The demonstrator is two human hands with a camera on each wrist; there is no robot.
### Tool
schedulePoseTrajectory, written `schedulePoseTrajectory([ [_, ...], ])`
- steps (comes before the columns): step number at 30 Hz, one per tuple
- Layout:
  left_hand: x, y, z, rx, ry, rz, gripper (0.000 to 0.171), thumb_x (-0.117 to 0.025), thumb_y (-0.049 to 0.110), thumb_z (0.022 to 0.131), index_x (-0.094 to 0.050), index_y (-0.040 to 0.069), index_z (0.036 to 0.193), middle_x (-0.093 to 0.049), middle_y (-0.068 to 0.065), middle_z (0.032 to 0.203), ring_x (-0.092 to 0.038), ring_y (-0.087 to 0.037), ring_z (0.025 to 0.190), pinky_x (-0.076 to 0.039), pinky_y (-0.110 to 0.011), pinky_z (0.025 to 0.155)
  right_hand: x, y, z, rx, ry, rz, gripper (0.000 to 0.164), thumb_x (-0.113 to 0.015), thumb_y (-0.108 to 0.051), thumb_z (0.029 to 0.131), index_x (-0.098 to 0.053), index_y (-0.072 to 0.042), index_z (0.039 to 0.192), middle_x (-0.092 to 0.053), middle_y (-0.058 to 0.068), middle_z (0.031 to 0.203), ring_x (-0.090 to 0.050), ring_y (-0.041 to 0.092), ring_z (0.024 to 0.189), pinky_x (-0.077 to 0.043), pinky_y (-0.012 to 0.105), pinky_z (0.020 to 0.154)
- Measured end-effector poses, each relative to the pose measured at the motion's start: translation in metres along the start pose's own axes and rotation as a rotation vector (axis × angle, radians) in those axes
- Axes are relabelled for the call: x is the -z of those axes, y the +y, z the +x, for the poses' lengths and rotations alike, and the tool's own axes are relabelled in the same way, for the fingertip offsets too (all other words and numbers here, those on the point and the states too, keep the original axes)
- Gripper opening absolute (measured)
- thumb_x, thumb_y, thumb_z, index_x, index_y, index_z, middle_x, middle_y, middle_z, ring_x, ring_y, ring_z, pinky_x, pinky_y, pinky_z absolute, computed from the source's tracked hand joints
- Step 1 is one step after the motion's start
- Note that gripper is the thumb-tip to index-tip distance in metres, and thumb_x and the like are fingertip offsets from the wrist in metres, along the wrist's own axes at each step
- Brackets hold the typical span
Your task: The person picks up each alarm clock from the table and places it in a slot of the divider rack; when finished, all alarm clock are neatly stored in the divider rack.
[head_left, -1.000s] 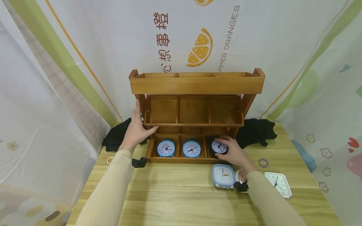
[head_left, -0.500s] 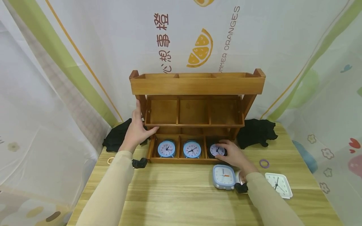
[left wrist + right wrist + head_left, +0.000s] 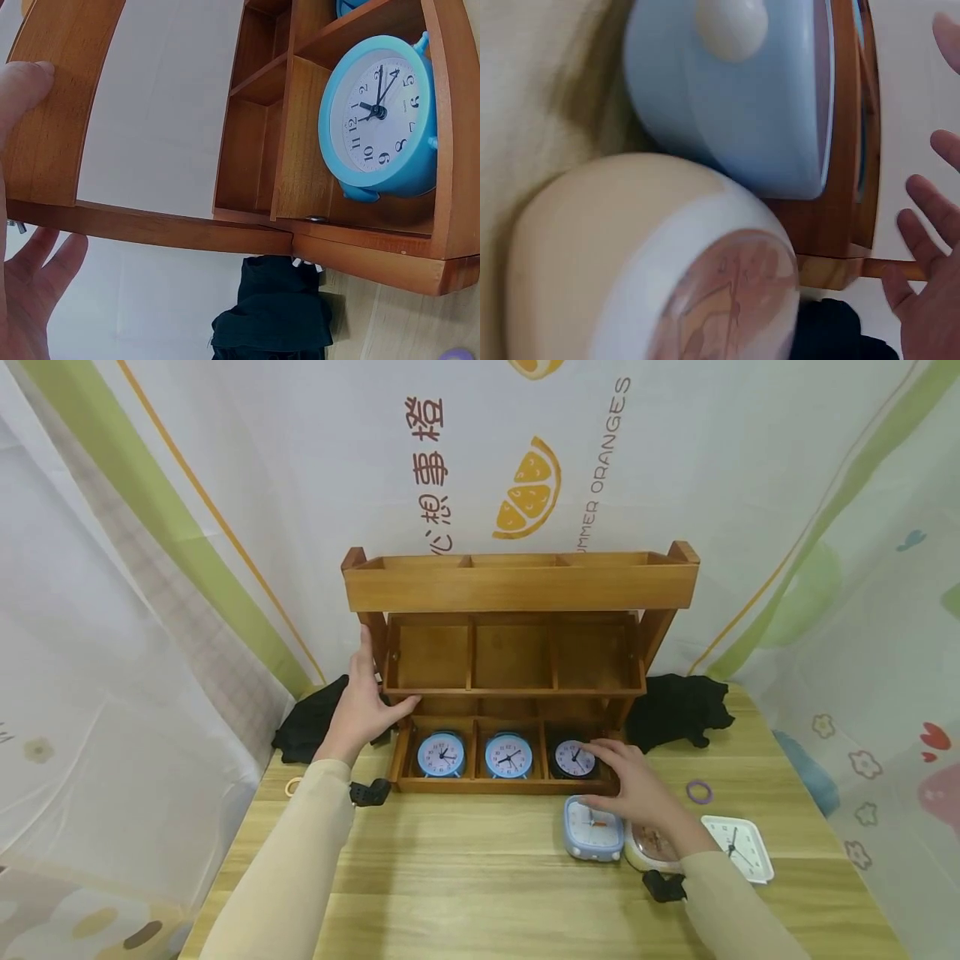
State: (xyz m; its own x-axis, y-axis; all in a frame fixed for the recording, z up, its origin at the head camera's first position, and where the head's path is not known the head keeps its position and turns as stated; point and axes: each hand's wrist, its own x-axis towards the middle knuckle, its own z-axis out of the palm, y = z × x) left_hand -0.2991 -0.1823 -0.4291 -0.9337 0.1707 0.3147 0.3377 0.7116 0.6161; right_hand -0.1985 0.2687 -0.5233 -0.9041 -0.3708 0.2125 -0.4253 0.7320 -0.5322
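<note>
A brown wooden rack [image 3: 525, 589] with three tiers of compartments stands at the back of the table. My left hand [image 3: 356, 718] grips its left side, the thumb lying over a tier's front and the fingers along the side post. In the lowest tier sit two round blue alarm clocks [image 3: 441, 755] and a black alarm clock [image 3: 573, 760], one per compartment. Just right of the black clock is my right hand [image 3: 637, 785], thumb and fingers spread, holding nothing. Below it stands a pale blue square alarm clock [image 3: 735, 112], beside a cream rounded clock [image 3: 577, 247].
A white square clock [image 3: 738, 847] lies farther right, near a purple ring [image 3: 699, 792]. Black cloth bundles [image 3: 678, 714] flank the rack. A cream ring [image 3: 292, 786] lies at the left. Printed curtains hang behind and on both sides.
My right hand has let go of the black clock and moved back to the right and towards me. The clock has shifted slightly left in its compartment. My left hand stays put.
</note>
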Motion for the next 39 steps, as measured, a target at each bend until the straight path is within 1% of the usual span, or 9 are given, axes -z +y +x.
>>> schedulePoseTrajectory([
  [4,0.001,-0.001,0.0,-0.003,0.001,0.003,0.133,-0.084,0.037,0.087,0.026,0.037,0.163,-0.013,-0.026,0.167,-0.048,-0.051,0.132,-0.051,-0.064,0.097,0.002,-0.01,-0.015,0.004,-0.044,-0.081,0.084,-0.088,-0.055,0.079,-0.059,-0.014,0.146,-0.054,0.013,0.147,-0.049,0.041,0.132,-0.038,0.065,0.102],
  [8,0.003,-0.001,0.001,-0.007,0.004,0.001,0.134,-0.085,0.037,0.087,0.026,0.036,0.163,-0.012,-0.025,0.168,-0.049,-0.051,0.131,-0.052,-0.063,0.095,0.0,-0.019,-0.025,-0.011,-0.074,-0.114,0.089,-0.091,-0.061,0.071,-0.059,-0.02,0.144,-0.057,0.008,0.139,-0.054,0.038,0.126,-0.034,0.057,0.096],
  [12,0.003,-0.002,0.001,-0.004,0.007,-0.007,0.134,-0.085,0.036,0.087,0.026,0.036,0.163,-0.012,-0.024,0.168,-0.051,-0.051,0.128,-0.052,-0.062,0.096,-0.004,-0.025,-0.032,-0.025,-0.088,-0.121,0.097,-0.093,-0.063,0.064,-0.059,-0.021,0.144,-0.059,0.006,0.133,-0.057,0.035,0.118,-0.032,0.056,0.095],
  [15,0.002,-0.002,0.001,-0.001,0.005,-0.005,0.135,-0.085,0.036,0.087,0.026,0.037,0.162,-0.012,-0.024,0.168,-0.053,-0.051,0.125,-0.053,-0.062,0.095,-0.009,-0.026,-0.037,-0.035,-0.099,-0.152,0.098,-0.095,-0.062,0.062,-0.06,-0.021,0.143,-0.061,0.003,0.126,-0.059,0.032,0.113,-0.032,0.055,0.095],
  [18,0.001,-0.002,0.001,0.007,0.004,0.002,0.135,-0.085,0.039,0.086,0.026,0.039,0.162,-0.014,-0.025,0.167,-0.056,-0.05,0.12,-0.054,-0.062,0.092,-0.012,-0.026,-0.041,-0.04,-0.116,-0.195,0.099,-0.094,-0.063,0.062,-0.06,-0.021,0.144,-0.062,0.003,0.126,-0.061,0.033,0.112,-0.034,0.056,0.095],
  [23,0.001,-0.001,0.001,0.01,0.005,0.001,0.135,-0.085,0.039,0.086,0.026,0.04,0.162,-0.015,-0.025,0.166,-0.057,-0.049,0.117,-0.054,-0.061,0.091,-0.016,-0.026,-0.044,-0.055,-0.144,-0.236,0.098,-0.093,-0.061,0.066,-0.058,-0.022,0.149,-0.061,0.006,0.141,-0.062,0.033,0.121,-0.037,0.064,0.096],
  [27,0.001,-0.001,0.0,0.005,0.001,0.002,0.136,-0.086,0.038,0.086,0.027,0.04,0.162,-0.016,-0.026,0.165,-0.057,-0.05,0.118,-0.055,-0.061,0.091,-0.019,-0.026,-0.046,-0.067,-0.154,-0.246,0.093,-0.093,-0.059,0.068,-0.059,-0.025,0.148,-0.061,0.005,0.143,-0.062,0.028,0.124,-0.039,0.06,0.093],
  [35,0.001,0.0,0.001,0.002,0.003,0.013,0.136,-0.086,0.038,0.085,0.026,0.04,0.162,-0.017,-0.027,0.164,-0.058,-0.05,0.115,-0.055,-0.061,0.088,-0.021,-0.025,-0.046,-0.058,-0.141,-0.252,0.086,-0.092,-0.058,0.07,-0.062,-0.026,0.144,-0.062,0.005,0.14,-0.063,0.031,0.122,-0.041,0.054,0.088],
  [39,0.001,-0.001,0.001,-0.004,0.001,0.011,0.136,-0.086,0.039,0.086,0.026,0.039,0.162,-0.017,-0.028,0.164,-0.058,-0.05,0.117,-0.055,-0.061,0.09,-0.023,-0.024,-0.045,-0.042,-0.125,-0.243,0.081,-0.091,-0.059,0.071,-0.065,-0.027,0.141,-0.062,0.003,0.138,-0.061,0.031,0.122,-0.041,0.057,0.091],
])
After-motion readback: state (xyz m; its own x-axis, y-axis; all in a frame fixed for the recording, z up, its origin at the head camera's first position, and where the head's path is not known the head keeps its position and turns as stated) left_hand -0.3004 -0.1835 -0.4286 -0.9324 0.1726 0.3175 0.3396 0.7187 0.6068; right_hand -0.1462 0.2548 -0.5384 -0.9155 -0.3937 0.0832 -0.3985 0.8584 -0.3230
